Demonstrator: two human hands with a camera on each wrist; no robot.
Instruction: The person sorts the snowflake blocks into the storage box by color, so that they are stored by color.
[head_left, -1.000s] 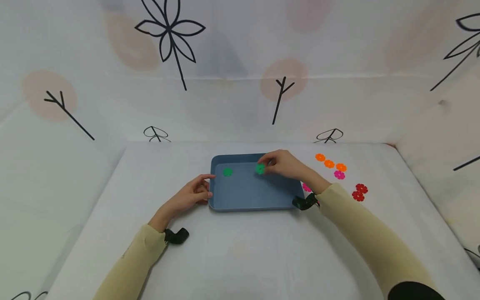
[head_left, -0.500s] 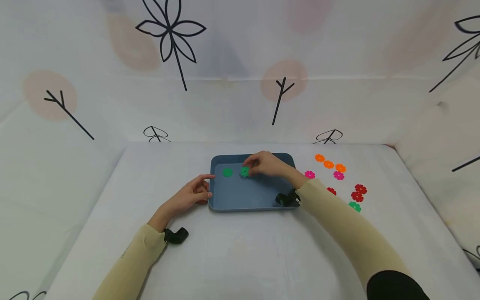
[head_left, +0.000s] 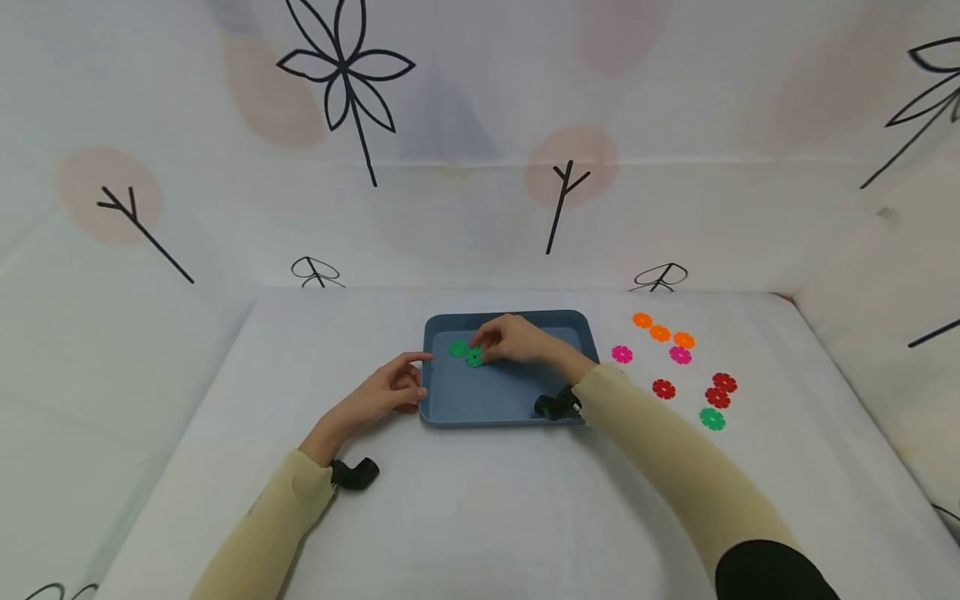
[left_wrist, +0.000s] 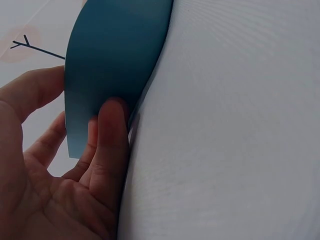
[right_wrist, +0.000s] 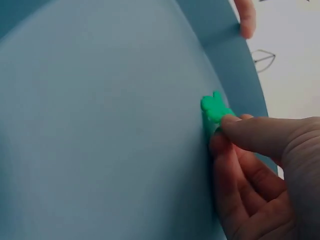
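Note:
The blue-grey tray (head_left: 510, 412) lies on the white-covered table. At its left end my left hand (head_left: 378, 392) holds the wall, with the thumb (left_wrist: 112, 130) against the outside and the index finger over the rim. Over the tray, my right hand (head_left: 513, 340) pinches a green flower-shaped piece (head_left: 475, 357) between thumb and fingers. In the right wrist view this green piece (right_wrist: 215, 106) is tilted, close to the tray floor. Just left of it another green flower-shaped piece (head_left: 457, 348) lies flat in the tray; whether the two touch I cannot tell.
Right of the tray lie three orange flower pieces (head_left: 660, 333), two pink ones (head_left: 622, 354), three red ones (head_left: 663, 389) and one green flower piece (head_left: 712, 419). A white backdrop (head_left: 465, 225) with line drawings stands behind the table.
My right hand has moved left across the tray, carrying the green flower piece close to the one lying there and lower. The left hand stays at the tray's left end.

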